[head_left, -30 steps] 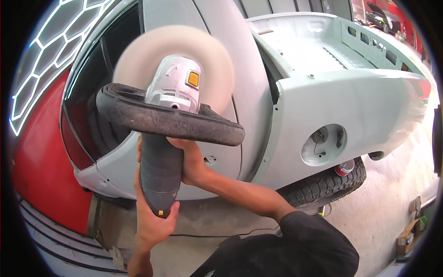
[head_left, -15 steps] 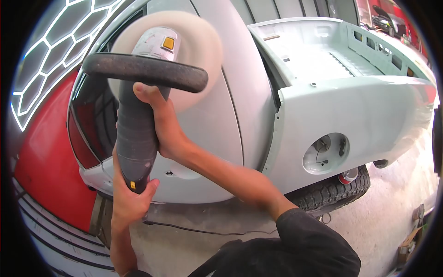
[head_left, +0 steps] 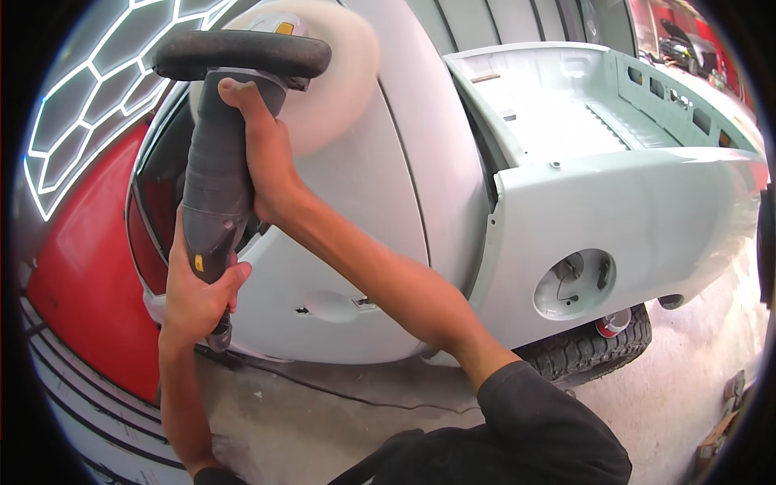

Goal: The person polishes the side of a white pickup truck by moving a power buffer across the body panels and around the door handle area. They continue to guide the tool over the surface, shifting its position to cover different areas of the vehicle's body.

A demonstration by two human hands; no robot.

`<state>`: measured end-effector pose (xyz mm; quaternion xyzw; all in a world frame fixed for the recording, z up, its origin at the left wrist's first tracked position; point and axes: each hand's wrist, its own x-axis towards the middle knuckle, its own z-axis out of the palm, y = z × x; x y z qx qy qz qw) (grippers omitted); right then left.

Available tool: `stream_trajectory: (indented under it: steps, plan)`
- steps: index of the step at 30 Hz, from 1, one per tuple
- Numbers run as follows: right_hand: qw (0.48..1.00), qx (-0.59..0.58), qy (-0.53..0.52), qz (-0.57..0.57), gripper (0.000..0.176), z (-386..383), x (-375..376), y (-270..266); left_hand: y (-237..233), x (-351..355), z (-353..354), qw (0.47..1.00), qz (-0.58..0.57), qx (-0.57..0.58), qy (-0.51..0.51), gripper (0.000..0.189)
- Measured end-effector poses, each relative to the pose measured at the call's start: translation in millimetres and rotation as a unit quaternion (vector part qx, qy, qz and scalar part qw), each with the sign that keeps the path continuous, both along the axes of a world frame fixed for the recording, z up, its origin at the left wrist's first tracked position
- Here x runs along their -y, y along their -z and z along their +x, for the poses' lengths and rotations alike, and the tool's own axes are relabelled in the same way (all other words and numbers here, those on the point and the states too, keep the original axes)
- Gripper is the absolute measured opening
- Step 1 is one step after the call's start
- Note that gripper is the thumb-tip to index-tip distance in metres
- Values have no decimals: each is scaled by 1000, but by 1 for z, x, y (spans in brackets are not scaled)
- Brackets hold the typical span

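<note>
A grey and black power polisher (head_left: 217,162) reaches up over the pale grey truck cab (head_left: 356,194). Its off-white round pad (head_left: 343,89) is smeared by motion and overlaps the cab's upper side in this view. My left hand (head_left: 196,295) is wrapped round the rear of the body, by a small yellow switch. Higher up, my right hand (head_left: 263,149) grips the body just below the head, thumb lying along it. The black bar handle (head_left: 242,53) crosses in front of the head, with neither hand on it.
A dark power cord (head_left: 347,396) trails over the floor below the cab. To the right are the truck bed (head_left: 647,210), with a round opening in its side, and a tyre (head_left: 594,347). A red car panel (head_left: 89,275) stands at the left, under hexagon-patterned lights (head_left: 101,77).
The polisher and both hands have moved up and slightly left in view, and the tool's head has neared the top edge. The truck bed sits a little lower.
</note>
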<state>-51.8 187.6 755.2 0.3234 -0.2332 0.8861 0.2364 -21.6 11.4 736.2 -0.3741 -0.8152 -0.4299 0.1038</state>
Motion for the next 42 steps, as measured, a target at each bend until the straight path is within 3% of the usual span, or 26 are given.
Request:
stream_trajectory:
  steps: [21,24,31,35,37,40,42]
  plan:
    - [999,-7,32,-5,44,-25,-9,-53,-43,-11,-36,1000,17,-7,9,68]
    - [999,14,38,-14,44,-24,-4,-39,-34,-5,-34,1000,-2,10,13,70]
    - [996,51,66,-39,46,-2,16,26,18,22,-32,999,-23,31,24,103]
    - [991,41,108,-68,40,0,30,73,46,38,-18,996,-65,65,22,103]
    - [994,46,73,-61,37,4,34,93,66,54,-29,991,-107,-36,64,106]
    - [995,50,58,-65,36,9,37,105,74,60,-32,983,-130,-89,91,108]
    - [992,44,91,-72,39,8,37,95,66,59,-31,987,-124,-66,80,106]
